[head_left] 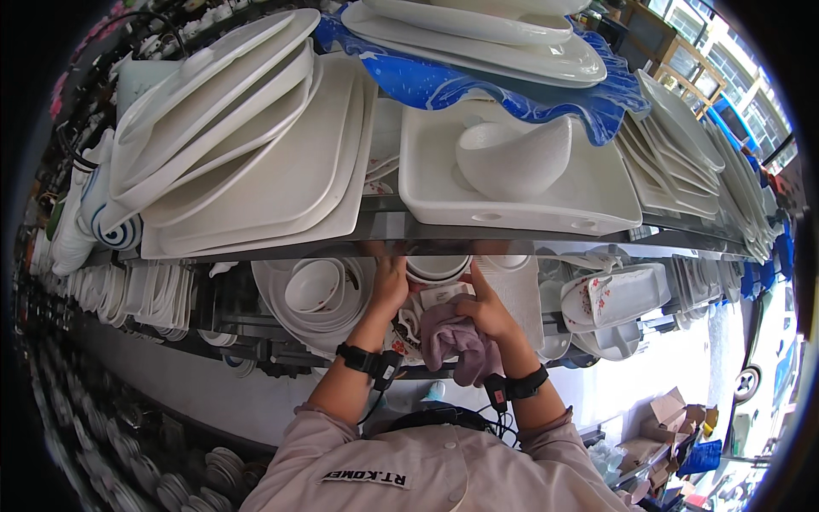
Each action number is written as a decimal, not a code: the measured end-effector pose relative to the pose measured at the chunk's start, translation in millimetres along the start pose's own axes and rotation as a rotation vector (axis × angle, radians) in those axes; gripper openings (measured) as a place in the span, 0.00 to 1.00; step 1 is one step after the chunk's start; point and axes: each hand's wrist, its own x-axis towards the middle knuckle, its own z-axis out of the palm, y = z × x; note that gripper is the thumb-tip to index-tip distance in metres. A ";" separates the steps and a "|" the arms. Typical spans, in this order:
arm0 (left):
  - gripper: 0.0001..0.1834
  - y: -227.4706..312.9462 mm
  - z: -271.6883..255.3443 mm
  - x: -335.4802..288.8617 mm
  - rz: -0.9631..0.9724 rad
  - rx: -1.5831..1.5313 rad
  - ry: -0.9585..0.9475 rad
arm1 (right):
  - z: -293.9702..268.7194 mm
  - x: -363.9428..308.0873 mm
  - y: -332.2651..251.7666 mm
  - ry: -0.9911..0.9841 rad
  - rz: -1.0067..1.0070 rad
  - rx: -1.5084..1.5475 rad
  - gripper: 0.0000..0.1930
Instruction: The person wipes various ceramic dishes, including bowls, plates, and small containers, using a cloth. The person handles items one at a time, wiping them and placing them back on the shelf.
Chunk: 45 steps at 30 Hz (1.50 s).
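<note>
Our R fingers [480, 285] hold mauve cloth [459, 341], w/ white bowls [438, 275] just L of them. Our L fingers [392, 270]: can't tell, tips hidden.

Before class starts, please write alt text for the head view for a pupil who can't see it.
A person's left hand and right hand flank white bowls beneath a dark shelf, the right fingers holding a mauve cloth. White plates and a rectangular dish sit on the shelf.
</note>
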 end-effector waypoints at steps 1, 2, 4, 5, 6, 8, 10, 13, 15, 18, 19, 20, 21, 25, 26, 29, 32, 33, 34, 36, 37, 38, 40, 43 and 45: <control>0.24 -1.4 0.2 1.2 0.002 -0.001 -0.002 | -0.6 0.2 5.4 0.018 0.002 -0.013 0.53; 0.24 -3.2 2.2 1.7 0.003 -0.008 -0.002 | -2.8 0.9 14.8 0.035 0.006 -0.032 0.53; 0.25 -5.8 1.4 2.0 -0.008 -0.038 -0.033 | -6.1 -3.4 18.4 0.044 0.019 -0.054 0.54; 0.25 -6.1 -0.9 2.3 -0.012 -0.048 -0.050 | -3.6 -9.1 8.5 0.039 0.026 -0.053 0.54; 0.26 -10.2 -2.6 4.4 -0.030 -0.062 -0.054 | -1.7 -14.0 0.4 0.034 0.033 -0.052 0.54; 0.28 -13.2 -5.3 6.1 -0.065 -0.080 -0.069 | -0.7 -22.2 -5.9 0.041 0.019 -0.112 0.54; 0.29 -7.5 -7.4 -0.6 -0.010 -0.095 -0.046 | 0.4 -33.9 -16.5 0.076 0.006 -0.190 0.50; 0.28 -9.2 -19.6 -8.7 0.056 -0.067 0.028 | 6.9 -50.1 -31.6 0.110 -0.033 -0.322 0.38; 0.26 -18.9 -31.9 -12.0 0.139 0.040 0.058 | 3.0 -57.9 -31.7 0.092 -0.089 -0.400 0.27; 0.20 -25.5 -47.7 -27.4 0.255 0.266 -0.008 | 3.2 -69.3 -34.0 0.050 -0.073 -0.318 0.16; 0.17 -10.3 -48.3 -41.6 0.248 0.308 -0.083 | 3.1 -76.4 -38.1 0.060 -0.068 -0.294 0.14; 0.15 -3.4 -50.6 -50.9 0.239 0.346 -0.149 | 4.4 -80.9 -43.8 0.060 -0.063 -0.273 0.12; 0.14 -8.6 -51.2 -51.9 0.241 0.306 -0.196 | 4.9 -83.9 -46.3 0.061 -0.058 -0.252 0.11; 0.11 -16.6 -49.5 -57.1 0.263 0.081 -0.261 | 2.6 -89.8 -36.6 0.100 -0.065 -0.241 0.09; 0.11 -14.0 -47.3 -57.6 0.273 0.008 -0.251 | 4.1 -92.2 -36.7 0.112 -0.065 -0.227 0.09; 0.10 -2.6 -40.2 -61.1 0.283 0.132 -0.324 | 6.1 -101.9 -36.0 0.160 -0.067 -0.201 0.09; 0.12 10.2 -30.1 -71.8 0.420 0.345 -0.399 | 7.6 -113.0 -30.9 0.254 -0.070 -0.151 0.09; 0.12 12.4 -26.9 -72.5 0.502 0.396 -0.429 | 6.5 -116.8 -30.5 0.258 -0.082 -0.152 0.09; 0.13 12.6 -23.2 -73.5 0.581 0.445 -0.457 | 4.1 -121.2 -30.3 0.259 -0.092 -0.154 0.09; 0.14 11.2 -13.6 -75.1 0.764 0.491 -0.506 | -2.0 -130.6 -31.5 0.251 -0.092 -0.163 0.08; 0.15 11.1 -8.5 -75.0 0.793 0.514 -0.550 | -5.4 -135.0 -33.5 0.239 -0.083 -0.170 0.08; 0.15 10.9 -3.7 -75.4 0.822 0.536 -0.592 | -8.2 -138.5 -34.6 0.226 -0.075 -0.177 0.08; 0.17 10.2 5.3 -77.8 0.861 0.634 -0.609 | -12.5 -143.7 -33.8 0.229 -0.079 -0.159 0.08; 0.20 8.0 17.6 -79.4 0.906 0.754 -0.597 | -18.0 -147.0 -33.6 0.219 -0.088 -0.139 0.08; 0.23 4.2 24.7 -77.3 0.921 0.798 -0.547 | -20.8 -146.3 -32.2 0.209 -0.085 -0.127 0.08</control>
